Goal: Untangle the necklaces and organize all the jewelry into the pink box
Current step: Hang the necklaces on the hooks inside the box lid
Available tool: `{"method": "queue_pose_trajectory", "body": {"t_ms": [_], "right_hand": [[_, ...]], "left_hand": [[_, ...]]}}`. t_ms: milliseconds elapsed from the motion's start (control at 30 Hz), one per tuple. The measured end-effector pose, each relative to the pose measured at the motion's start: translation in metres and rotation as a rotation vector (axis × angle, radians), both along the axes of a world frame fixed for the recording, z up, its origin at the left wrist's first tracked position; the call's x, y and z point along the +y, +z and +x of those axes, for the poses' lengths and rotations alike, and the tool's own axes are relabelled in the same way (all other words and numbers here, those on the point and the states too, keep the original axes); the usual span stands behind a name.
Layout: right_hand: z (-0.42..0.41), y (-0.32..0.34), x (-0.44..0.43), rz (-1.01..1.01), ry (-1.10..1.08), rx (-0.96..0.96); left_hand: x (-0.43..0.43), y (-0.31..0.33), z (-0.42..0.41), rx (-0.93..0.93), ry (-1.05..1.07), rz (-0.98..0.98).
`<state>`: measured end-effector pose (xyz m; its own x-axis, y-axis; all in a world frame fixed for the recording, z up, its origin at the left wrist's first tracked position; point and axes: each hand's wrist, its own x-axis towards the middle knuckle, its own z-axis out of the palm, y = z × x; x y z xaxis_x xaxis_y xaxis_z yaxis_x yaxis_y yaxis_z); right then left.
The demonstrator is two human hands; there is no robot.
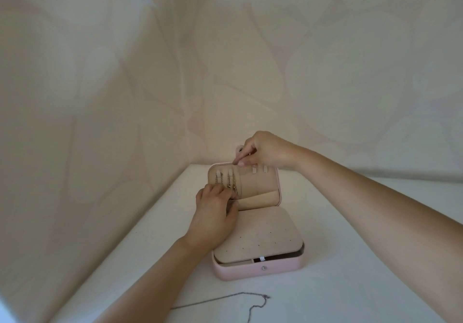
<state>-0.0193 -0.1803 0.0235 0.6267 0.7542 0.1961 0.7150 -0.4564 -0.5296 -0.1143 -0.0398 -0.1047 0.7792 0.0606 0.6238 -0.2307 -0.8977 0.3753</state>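
The pink box stands open on the white table, its lid upright and a beige earring panel lying over the base. Two chains hang from white snap tabs at the lid's left. My left hand has curled fingers at the lower ends of those chains, by the lid's pocket. My right hand pinches the lid's top edge near the snap strap. A thin silver necklace lies loose on the table in front of the box.
A pale patterned cloth hangs close behind and to the left of the table. Two more white tabs at the lid's right hold nothing. White tabletop extends right of the box.
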Motion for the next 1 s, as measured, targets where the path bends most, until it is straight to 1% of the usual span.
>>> {"method": "queue_pose_trajectory", "body": {"t_ms": [100, 233, 367, 567, 633, 733, 867, 1000], "right_hand": [[0.0, -0.007, 0.005, 0.016, -0.027, -0.127], [0.0, -0.017, 0.008, 0.036, -0.062, -0.201], [0.002, -0.021, 0.007, 0.001, -0.065, -0.346], [0.007, -0.026, 0.003, -0.013, -0.03, -0.432], [0.008, -0.028, 0.002, 0.027, -0.02, -0.424], [0.008, -0.031, -0.001, 0.116, -0.026, -0.359], [0.01, -0.037, -0.003, 0.101, -0.033, -0.3], [0.01, -0.041, -0.004, 0.188, -0.06, -0.28]], "left_hand": [[-0.001, 0.0, -0.001, -0.022, -0.01, 0.01], [-0.001, -0.001, -0.001, -0.019, -0.008, 0.024], [-0.002, 0.001, -0.002, -0.024, -0.013, 0.051], [-0.002, 0.0, -0.003, -0.038, -0.022, 0.046], [-0.002, 0.0, -0.002, -0.044, -0.022, 0.047], [-0.002, 0.0, -0.002, -0.05, -0.021, 0.054], [-0.001, -0.001, -0.001, -0.039, -0.023, 0.064], [0.0, -0.002, 0.0, -0.051, -0.028, 0.057]]}}
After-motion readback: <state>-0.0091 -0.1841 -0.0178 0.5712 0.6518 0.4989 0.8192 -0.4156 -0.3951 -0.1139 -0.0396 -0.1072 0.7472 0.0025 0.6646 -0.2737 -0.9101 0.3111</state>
